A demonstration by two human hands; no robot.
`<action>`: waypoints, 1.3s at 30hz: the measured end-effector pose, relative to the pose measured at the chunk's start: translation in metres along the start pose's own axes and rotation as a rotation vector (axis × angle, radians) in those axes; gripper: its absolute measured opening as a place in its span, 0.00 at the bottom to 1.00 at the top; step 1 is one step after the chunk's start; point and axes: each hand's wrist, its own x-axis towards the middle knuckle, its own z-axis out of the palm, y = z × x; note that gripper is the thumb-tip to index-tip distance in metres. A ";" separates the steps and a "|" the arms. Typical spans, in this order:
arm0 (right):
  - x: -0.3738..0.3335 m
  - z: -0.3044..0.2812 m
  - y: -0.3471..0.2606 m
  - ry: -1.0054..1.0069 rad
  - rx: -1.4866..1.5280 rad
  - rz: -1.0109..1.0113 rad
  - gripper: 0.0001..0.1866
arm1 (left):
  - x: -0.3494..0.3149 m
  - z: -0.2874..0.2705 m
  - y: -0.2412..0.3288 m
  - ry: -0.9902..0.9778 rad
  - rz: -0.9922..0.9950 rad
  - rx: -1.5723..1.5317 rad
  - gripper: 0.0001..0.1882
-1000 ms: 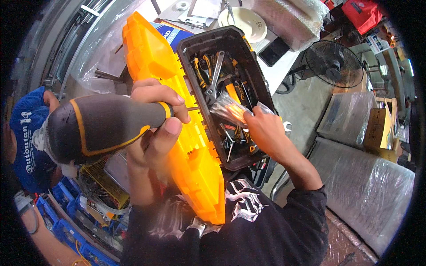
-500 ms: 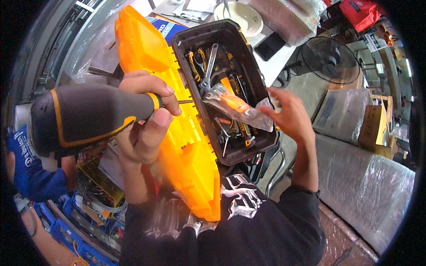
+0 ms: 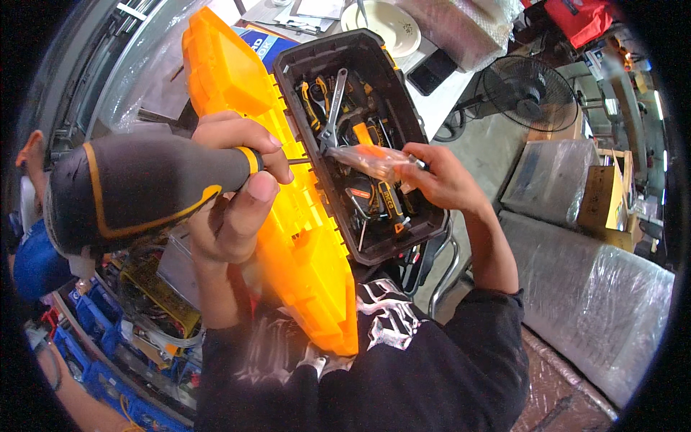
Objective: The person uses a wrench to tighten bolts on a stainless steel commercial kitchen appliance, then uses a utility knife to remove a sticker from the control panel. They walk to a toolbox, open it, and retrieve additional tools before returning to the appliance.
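Note:
A large screwdriver (image 3: 147,189) with a dark grey and yellow handle is close to the camera at the left. My left hand (image 3: 234,191) pinches it near the collar, its shaft pointing right toward the toolbox. The black toolbox (image 3: 366,250) is open, its yellow lid (image 3: 299,277) swung out to the left. Over the box, my right hand (image 3: 435,173) grips the end of a clear plastic bag (image 3: 371,160) with something orange inside. Below the bag lie an adjustable wrench (image 3: 335,108), pliers (image 3: 311,101) and other yellow-and-black tools, partly hidden.
A phone (image 3: 432,72) and a cream bowl (image 3: 392,29) are on the white table behind the box. A black fan (image 3: 529,90) stands at the right, near wrapped boxes (image 3: 597,295). Blue bins (image 3: 101,353) and another person's arm (image 3: 79,392) are at the lower left.
My right hand has closed on the plastic bag's end, and the bag has shifted and bunched up. My left hand keeps the screwdriver in place. The person in blue at the left has moved.

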 end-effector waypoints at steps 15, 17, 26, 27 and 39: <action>-0.013 -0.017 0.044 0.399 -0.355 0.438 0.21 | -0.005 -0.004 0.001 0.018 -0.043 -0.085 0.14; -0.014 -0.015 0.046 0.433 -0.412 0.426 0.21 | -0.004 -0.003 0.002 0.018 -0.060 -0.104 0.14; -0.014 -0.009 0.014 0.540 -0.744 0.376 0.28 | -0.002 -0.004 0.001 0.002 0.002 -0.013 0.14; -0.014 -0.010 0.003 0.567 -0.793 0.422 0.30 | -0.002 -0.005 0.000 -0.003 0.019 0.008 0.14; 0.068 0.030 0.004 -0.124 -1.053 -0.039 0.33 | 0.004 -0.001 0.000 0.017 0.046 -0.070 0.16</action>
